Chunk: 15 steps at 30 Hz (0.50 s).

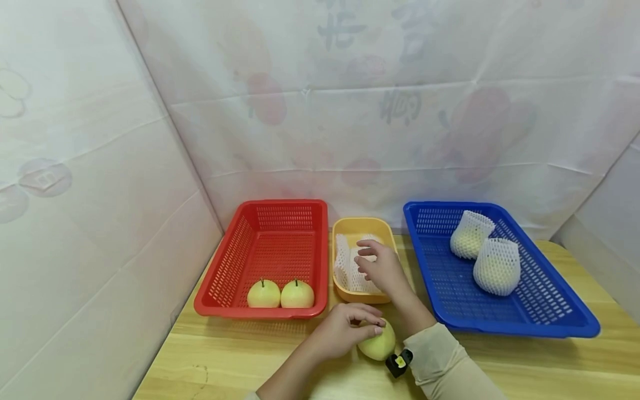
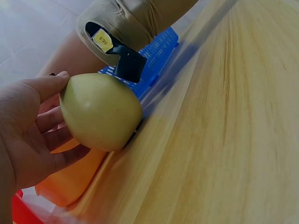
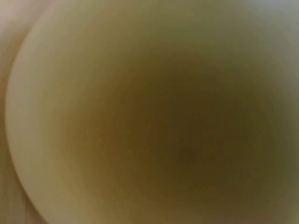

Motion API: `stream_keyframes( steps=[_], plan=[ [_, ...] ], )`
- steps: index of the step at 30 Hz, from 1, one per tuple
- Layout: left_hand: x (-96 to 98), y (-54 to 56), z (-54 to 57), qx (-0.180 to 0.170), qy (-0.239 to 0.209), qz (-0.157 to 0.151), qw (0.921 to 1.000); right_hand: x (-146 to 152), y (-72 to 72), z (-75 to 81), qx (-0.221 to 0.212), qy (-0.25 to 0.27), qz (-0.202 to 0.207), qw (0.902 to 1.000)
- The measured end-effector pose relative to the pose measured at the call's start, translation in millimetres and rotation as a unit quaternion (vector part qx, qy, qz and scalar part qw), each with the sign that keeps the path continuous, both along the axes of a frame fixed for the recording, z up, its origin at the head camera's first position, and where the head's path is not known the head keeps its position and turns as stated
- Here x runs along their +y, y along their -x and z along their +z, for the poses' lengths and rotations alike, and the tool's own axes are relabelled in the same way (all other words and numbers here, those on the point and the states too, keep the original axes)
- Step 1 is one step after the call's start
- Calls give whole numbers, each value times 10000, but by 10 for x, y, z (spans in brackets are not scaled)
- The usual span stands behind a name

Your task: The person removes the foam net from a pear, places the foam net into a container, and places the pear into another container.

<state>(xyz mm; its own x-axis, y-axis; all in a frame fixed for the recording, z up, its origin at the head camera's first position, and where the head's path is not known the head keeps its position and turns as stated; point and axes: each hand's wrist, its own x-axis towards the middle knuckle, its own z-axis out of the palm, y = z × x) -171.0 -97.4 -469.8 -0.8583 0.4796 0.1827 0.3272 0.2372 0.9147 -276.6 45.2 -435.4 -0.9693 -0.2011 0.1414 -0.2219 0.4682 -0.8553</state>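
My left hand point(image 1: 345, 328) holds a yellow-green pear point(image 1: 378, 345) near its stem end, in front of the yellow basket. In the left wrist view, the thumb is at the top of the pear point(image 2: 103, 112) and the fingers curve behind it. The right hand point(image 1: 382, 269) hangs over the yellow basket point(image 1: 365, 297), its fingers slightly bent and apart with nothing between them. White foam fruit nets point(image 1: 352, 272) lie in that basket, partly hidden by the right hand. Blurred and very close, the pear point(image 3: 117, 112) fills most of the right wrist view.
To the left stands a red basket point(image 1: 295, 250) with two bare pears point(image 1: 281, 294) at its near side. On the right, a blue basket point(image 1: 432, 283) holds two pears in foam nets point(image 1: 496, 268). A black wrist camera point(image 1: 398, 364) sits beside the pear on the right forearm.
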Motion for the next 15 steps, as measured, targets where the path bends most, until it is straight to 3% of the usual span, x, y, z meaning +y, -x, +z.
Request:
stream_keyframes(
  steps=[2, 5, 8, 11, 15],
  plan=[
    [-3, 0, -2, 7, 24, 9, 10000, -16, -11, 0, 540, -419, 438, 9967],
    [-9, 0, -5, 33, 42, 13, 10000, -55, -26, 2, 1272, -887, 1234, 9802],
    [-12, -4, -3, 53, 24, -3, 10000, -83, -45, -2, 1463, -1086, 1836, 9660],
    [-11, -9, 6, 35, 11, -15, 10000, -81, -66, -6, 1342, -1264, 1783, 9665],
    [-11, -12, 15, -55, 7, -2, 10000, -44, -86, 0, 1243, -1508, 1148, 9740]
  ],
)
